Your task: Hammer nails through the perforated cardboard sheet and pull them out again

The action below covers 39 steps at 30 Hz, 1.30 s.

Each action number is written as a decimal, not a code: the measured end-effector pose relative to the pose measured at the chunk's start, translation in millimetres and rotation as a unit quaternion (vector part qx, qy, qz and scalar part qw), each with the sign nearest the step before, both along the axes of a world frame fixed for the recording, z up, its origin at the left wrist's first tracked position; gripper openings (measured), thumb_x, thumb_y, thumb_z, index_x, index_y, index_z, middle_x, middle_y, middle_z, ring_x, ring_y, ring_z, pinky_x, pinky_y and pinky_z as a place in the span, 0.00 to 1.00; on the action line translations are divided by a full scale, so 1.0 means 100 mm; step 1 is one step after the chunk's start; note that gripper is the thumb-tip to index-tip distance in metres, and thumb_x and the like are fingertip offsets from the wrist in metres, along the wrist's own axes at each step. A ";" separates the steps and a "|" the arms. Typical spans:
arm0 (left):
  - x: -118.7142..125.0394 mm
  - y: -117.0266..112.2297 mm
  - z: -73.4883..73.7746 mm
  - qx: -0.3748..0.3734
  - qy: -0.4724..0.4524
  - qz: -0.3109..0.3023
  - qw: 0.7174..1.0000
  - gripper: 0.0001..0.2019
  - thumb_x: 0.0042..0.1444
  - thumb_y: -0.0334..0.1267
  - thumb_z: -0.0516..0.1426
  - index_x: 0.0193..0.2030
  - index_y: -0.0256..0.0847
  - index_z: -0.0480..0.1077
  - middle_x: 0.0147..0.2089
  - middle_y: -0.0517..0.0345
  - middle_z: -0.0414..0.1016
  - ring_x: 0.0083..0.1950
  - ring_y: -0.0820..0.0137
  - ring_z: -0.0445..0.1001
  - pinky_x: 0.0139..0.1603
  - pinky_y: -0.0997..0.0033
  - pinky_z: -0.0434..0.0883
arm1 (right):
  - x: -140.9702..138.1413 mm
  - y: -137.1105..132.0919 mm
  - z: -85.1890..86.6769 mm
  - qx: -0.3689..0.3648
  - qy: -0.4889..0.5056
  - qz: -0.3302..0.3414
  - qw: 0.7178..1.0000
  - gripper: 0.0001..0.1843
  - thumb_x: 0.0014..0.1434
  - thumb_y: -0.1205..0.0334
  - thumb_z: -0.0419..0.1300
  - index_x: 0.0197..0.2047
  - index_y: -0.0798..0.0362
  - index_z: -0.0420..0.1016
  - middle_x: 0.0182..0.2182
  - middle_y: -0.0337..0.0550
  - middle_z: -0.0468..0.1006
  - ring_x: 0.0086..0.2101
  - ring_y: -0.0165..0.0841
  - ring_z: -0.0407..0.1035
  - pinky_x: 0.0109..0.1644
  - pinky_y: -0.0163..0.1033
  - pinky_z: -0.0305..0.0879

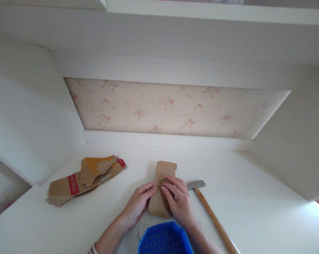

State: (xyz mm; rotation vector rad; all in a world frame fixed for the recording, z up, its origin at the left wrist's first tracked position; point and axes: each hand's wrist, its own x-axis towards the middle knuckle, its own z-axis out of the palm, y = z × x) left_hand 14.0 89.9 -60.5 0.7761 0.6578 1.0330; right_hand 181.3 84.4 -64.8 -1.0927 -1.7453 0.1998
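Note:
A brown perforated cardboard piece [165,171] lies flat on the white desk [254,197]. My left hand [139,201] rests at its left edge, fingertips curled onto the card. My right hand [178,201] lies over its lower right part, fingers bent and pinching at something small near the card's middle that I cannot make out. Both hands press on the card. A hammer [211,213] with a wooden handle and grey head lies just right of my right hand, untouched.
Torn brown cardboard packaging [82,180] with red labels lies at the left. A blue perforated basket [164,240] sits at the front edge between my forearms. White side panels and a floral back wall [175,109] enclose the desk.

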 end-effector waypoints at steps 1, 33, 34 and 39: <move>0.00 0.00 0.00 0.000 0.002 0.000 1.000 0.15 0.56 0.37 0.63 0.50 0.37 0.77 0.48 0.47 0.80 0.49 0.58 0.77 0.51 0.64 0.69 | 0.00 0.00 0.01 -0.002 0.005 0.003 1.000 0.08 0.61 0.67 0.61 0.41 0.49 0.80 0.46 0.48 0.81 0.48 0.37 0.70 0.54 0.47 0.67; -0.03 0.02 0.00 -0.038 -0.021 0.011 0.999 0.16 0.53 0.36 0.66 0.49 0.35 0.77 0.49 0.44 0.80 0.53 0.56 0.76 0.51 0.64 0.70 | 0.01 0.03 -0.07 -0.074 0.057 0.000 0.996 0.10 0.65 0.62 0.56 0.45 0.45 0.77 0.52 0.44 0.72 0.52 0.35 0.64 0.59 0.45 0.62; -0.03 0.03 -0.01 -0.040 -0.021 0.017 0.999 0.16 0.52 0.37 0.66 0.48 0.36 0.77 0.49 0.45 0.80 0.52 0.56 0.76 0.50 0.64 0.70 | 0.02 0.02 -0.07 -0.068 0.088 -0.018 0.994 0.09 0.66 0.62 0.54 0.45 0.46 0.75 0.51 0.45 0.71 0.52 0.35 0.64 0.59 0.46 0.60; -0.04 0.04 -0.04 -0.045 -0.018 0.044 0.998 0.16 0.49 0.40 0.68 0.43 0.37 0.78 0.46 0.47 0.81 0.51 0.57 0.76 0.51 0.64 0.69 | 0.03 0.02 -0.03 -0.157 0.146 -0.031 0.976 0.08 0.67 0.61 0.48 0.43 0.48 0.68 0.37 0.42 0.73 0.39 0.35 0.69 0.46 0.44 0.66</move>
